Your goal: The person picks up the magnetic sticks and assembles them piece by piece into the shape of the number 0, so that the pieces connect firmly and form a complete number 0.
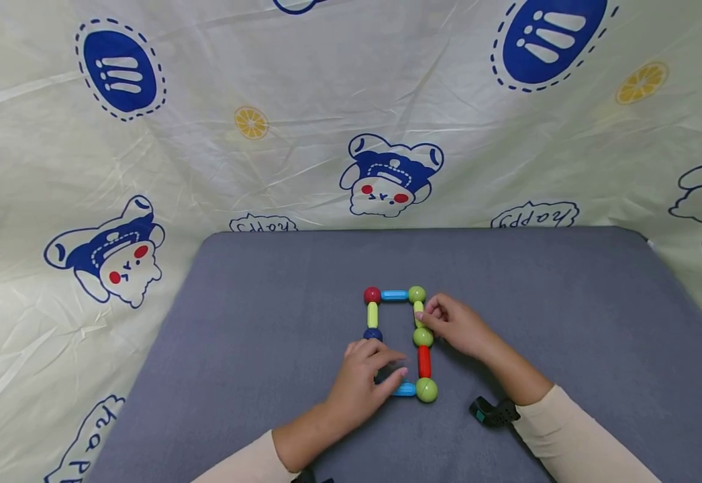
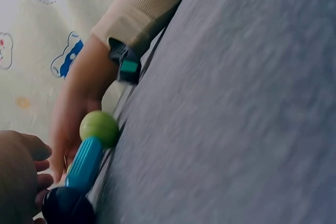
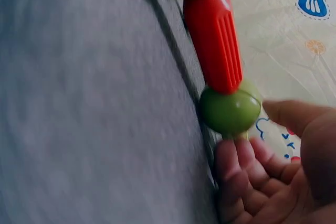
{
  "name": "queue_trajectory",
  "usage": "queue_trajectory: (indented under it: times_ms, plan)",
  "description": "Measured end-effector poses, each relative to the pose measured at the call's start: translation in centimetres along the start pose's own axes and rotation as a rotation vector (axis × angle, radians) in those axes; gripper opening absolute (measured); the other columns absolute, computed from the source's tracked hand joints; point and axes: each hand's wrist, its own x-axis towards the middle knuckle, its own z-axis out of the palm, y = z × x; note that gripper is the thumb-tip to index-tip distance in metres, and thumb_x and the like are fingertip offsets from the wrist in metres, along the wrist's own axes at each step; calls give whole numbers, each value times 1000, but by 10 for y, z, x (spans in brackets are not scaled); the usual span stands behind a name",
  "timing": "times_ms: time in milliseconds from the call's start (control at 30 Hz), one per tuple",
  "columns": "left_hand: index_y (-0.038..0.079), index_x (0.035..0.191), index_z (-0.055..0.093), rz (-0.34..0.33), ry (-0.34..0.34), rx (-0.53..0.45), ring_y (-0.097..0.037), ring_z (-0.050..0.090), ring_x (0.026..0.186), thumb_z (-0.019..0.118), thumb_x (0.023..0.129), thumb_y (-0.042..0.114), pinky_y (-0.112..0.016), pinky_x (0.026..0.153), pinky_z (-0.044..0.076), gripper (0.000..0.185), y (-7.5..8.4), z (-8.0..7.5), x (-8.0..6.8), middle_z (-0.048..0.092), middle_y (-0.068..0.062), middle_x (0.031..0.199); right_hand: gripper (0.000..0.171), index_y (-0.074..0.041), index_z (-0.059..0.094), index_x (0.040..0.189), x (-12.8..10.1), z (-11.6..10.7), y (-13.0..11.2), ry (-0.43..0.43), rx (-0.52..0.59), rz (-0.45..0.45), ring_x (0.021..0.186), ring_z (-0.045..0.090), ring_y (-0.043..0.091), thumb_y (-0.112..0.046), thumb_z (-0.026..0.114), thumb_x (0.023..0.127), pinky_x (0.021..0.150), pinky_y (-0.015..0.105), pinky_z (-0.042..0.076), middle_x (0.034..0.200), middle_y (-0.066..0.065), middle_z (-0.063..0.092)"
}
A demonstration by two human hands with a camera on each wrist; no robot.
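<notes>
On the grey padded tabletop (image 1: 254, 322), near its middle, I see a rectangular frame of plastic magnetic rods and balls (image 1: 397, 342) lying flat. My right hand (image 1: 456, 325) rests at the frame's right side, its fingers (image 1: 429, 310) curled and seemingly pinching the yellow-green rod (image 1: 418, 310) just above the middle green ball (image 1: 423, 337). My left hand (image 1: 366, 376) covers the lower left corner, fingers loosely bent over the pieces there, thumb touching the light blue bottom rod (image 1: 405, 389); whether it truly grips anything I cannot tell.

My judgement of the risk: the joints look to be held only by magnets, so a sideways tug from either hand could pop a ball loose and let it roll across the tabletop. Pressing unevenly could skew the rectangle or break the hidden corner.

The frame itself: a dark red ball (image 1: 372, 295), a blue top rod (image 1: 394, 295), a green ball (image 1: 417, 294), a yellow-green left rod (image 1: 372, 314), a navy ball (image 1: 372, 334), a red ribbed rod (image 1: 424, 361) and a green corner ball (image 1: 426, 390). All glossy, smooth, rounded.
</notes>
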Motion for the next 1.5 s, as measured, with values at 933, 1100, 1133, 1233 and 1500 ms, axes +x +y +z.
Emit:
queue_trajectory:
  times_ms: [933, 1100, 1133, 1233, 1500]
  plan:
    - [20, 122, 74, -392, -119, -73, -12, 60, 93, 71, 96, 25, -27, 82, 51, 27, -41, -21, 22, 64, -1, 107, 29, -14, 74, 117, -7, -19, -6, -227, -173, -156, 86, 60, 11, -25, 77, 91, 77, 23, 53, 99, 2, 60]
    - [18, 125, 72, -389, -134, -70, -14, 61, 92, 68, 98, 26, -26, 79, 50, 29, -42, -22, 27, 66, -3, 112, 29, -13, 73, 120, -4, -19, -6, -207, -181, -151, 86, 59, 13, -21, 75, 92, 74, 23, 52, 100, 3, 60]
    - [17, 126, 72, -388, -134, -69, -14, 61, 92, 68, 98, 25, -26, 78, 50, 29, -42, -22, 28, 66, -3, 112, 29, -13, 73, 121, -2, -19, -6, -202, -188, -154, 87, 59, 13, -20, 75, 93, 74, 23, 51, 100, 3, 60]
    - [16, 126, 71, -385, -126, -65, -15, 61, 92, 67, 99, 25, -26, 78, 51, 29, -43, -22, 33, 66, -4, 113, 28, -13, 73, 122, 1, -20, -8, -184, -213, -158, 87, 58, 14, -19, 73, 94, 73, 24, 50, 100, 5, 59]
    - [16, 127, 70, -406, -103, -49, -14, 59, 88, 67, 99, 25, -23, 74, 49, 30, -52, -18, 45, 64, -5, 112, 28, -13, 72, 124, 16, -19, -9, -136, -284, -159, 88, 58, 16, -17, 70, 96, 72, 27, 50, 103, 7, 60]
